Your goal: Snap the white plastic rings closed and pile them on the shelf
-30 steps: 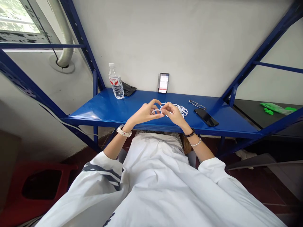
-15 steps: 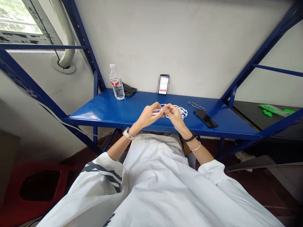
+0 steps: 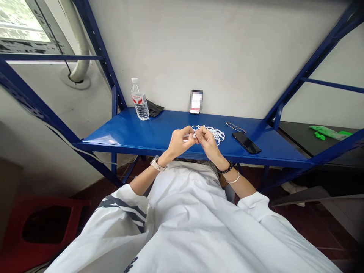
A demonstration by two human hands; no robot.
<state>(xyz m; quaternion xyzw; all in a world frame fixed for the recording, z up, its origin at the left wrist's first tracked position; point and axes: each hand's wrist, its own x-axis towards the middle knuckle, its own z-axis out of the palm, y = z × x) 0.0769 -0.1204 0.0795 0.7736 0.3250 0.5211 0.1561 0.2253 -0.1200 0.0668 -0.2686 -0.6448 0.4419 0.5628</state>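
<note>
My left hand (image 3: 178, 143) and my right hand (image 3: 206, 141) meet fingertip to fingertip just above the front of the blue shelf (image 3: 133, 132). Both pinch one small white ring (image 3: 190, 136), squeezed almost flat between them and mostly hidden by the fingers. Right behind my right hand a loose pile of white rings (image 3: 214, 132) lies on the shelf. A pale watch sits on my left wrist, a dark bead bracelet and a thin bangle on the right.
A water bottle (image 3: 139, 100) and a dark pouch (image 3: 155, 108) stand at the shelf's back left. A small card (image 3: 196, 101) leans on the wall. Glasses (image 3: 236, 127) and a black phone (image 3: 246, 142) lie to the right. A red stool (image 3: 42, 223) sits low left.
The ring was held open and round between my hands a second ago. My fingers have closed in on it, and both hands have drawn slightly toward me.
</note>
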